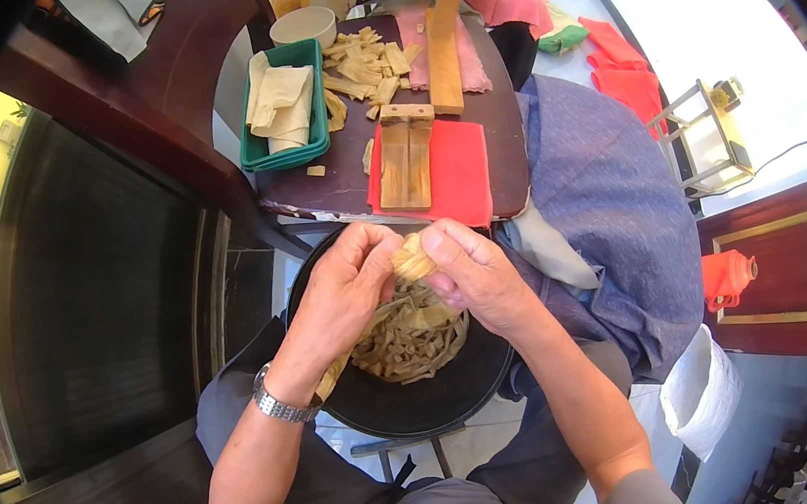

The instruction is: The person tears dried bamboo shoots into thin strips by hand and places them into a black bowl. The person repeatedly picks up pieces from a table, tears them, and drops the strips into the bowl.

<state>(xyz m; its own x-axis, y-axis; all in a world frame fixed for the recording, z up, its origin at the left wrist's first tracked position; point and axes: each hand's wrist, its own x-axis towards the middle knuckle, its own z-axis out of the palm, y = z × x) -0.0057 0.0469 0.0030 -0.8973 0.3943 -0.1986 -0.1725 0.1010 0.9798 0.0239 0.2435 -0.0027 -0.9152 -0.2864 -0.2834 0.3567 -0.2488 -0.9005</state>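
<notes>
A yellow fibrous strip of dried plant material (413,257), folded or bunched, is held between my two hands. My left hand (348,281) pinches one end with thumb and forefinger, and a metal watch is on that wrist. The other end sits in the pinch of my right hand (478,273). Directly below both hands is a wide black basin (400,411) between my knees. Inside it lie many cut pale strips (411,345), some partly hidden by my hands. Another yellow length (334,375) shows beside my left forearm at the basin's left side.
On the brown table (342,184) stand a grooved wooden block (405,176) on red cloth (465,169), green baskets (320,122), a bowl (304,28) and heaped strips (369,67). Opposite, a co-worker's hands are near an upright wooden tool (445,65). Blue cloth (619,225) hangs at right.
</notes>
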